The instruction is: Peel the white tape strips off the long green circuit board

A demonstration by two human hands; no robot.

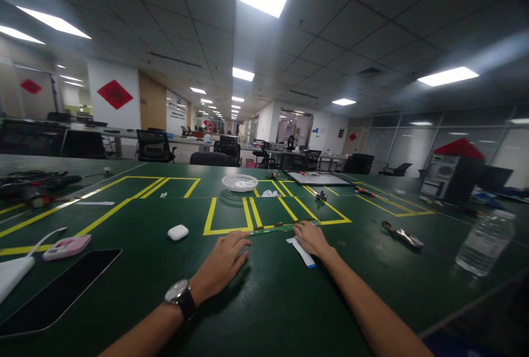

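Note:
A long thin green strip, like a circuit board (270, 229), lies on the green table (264, 296) along the near edge of a yellow-taped square. My left hand (223, 263), with a watch on the wrist, rests palm down, fingers stretched flat, its fingertips at the strip's left end. My right hand (309, 237) lies on the strip's right end, fingers flat and extended. Under my right wrist lies a white flat cable with a blue tip (303, 252). Neither hand holds anything.
A white earbud case (178, 232), a pink item (67, 247), a dark tablet (58, 291) and a white cable box (12, 275) lie left. A white basket (239, 182) and a flat panel (318, 178) sit farther back. Pliers (403, 234) and a water bottle (485, 242) are right.

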